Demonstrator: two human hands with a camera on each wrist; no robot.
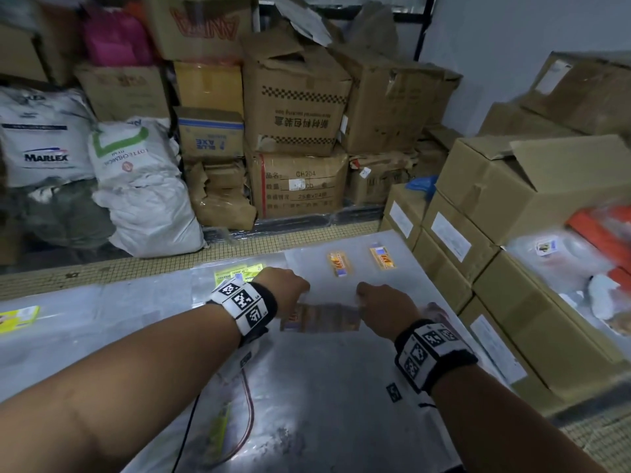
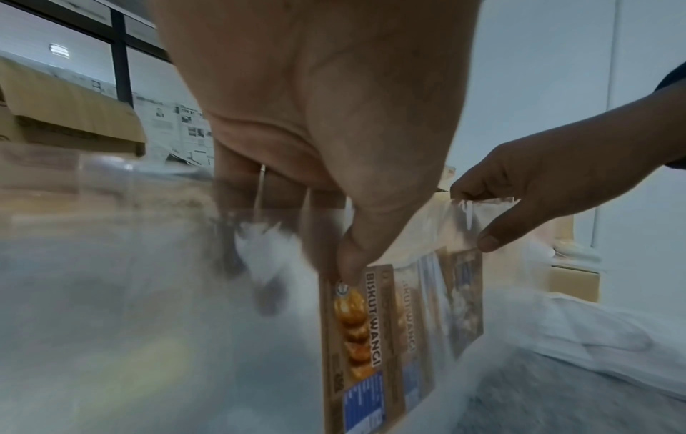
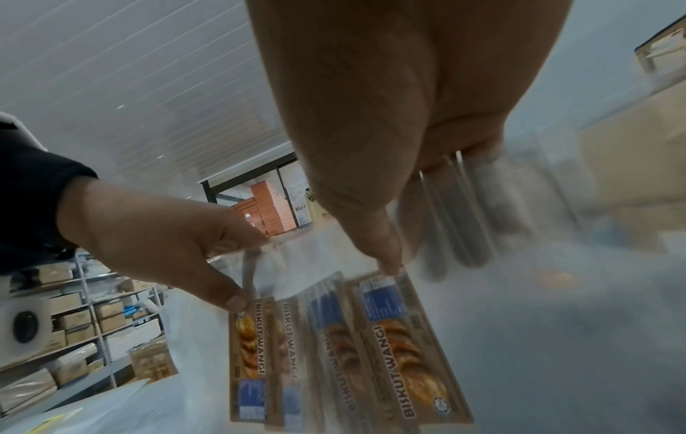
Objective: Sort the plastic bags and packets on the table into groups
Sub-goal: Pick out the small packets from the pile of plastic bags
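Both hands hold up a small sheaf of clear plastic bags with brown "Biskut Wangi" labels (image 1: 321, 317) just above the table's middle. My left hand (image 1: 296, 295) pinches its left top edge, thumb on the front (image 2: 349, 270). My right hand (image 1: 363, 299) pinches the right top edge (image 3: 390, 264). The labels (image 3: 400, 352) overlap, fanned sideways. Two bags of the same kind (image 1: 338, 264) (image 1: 383, 257) lie flat at the far right. Yellow-labelled bags (image 1: 239, 272) lie behind my left wrist, and another yellow-labelled bag (image 1: 17, 317) lies at the left edge.
Clear plastic sheeting (image 1: 324, 387) covers the table. Stacked cardboard boxes (image 1: 495, 240) wall its right side. More boxes (image 1: 293, 107) and white sacks (image 1: 143, 186) stand beyond the far edge. A red and black cable (image 1: 247, 404) and a greenish packet (image 1: 218, 428) lie near me.
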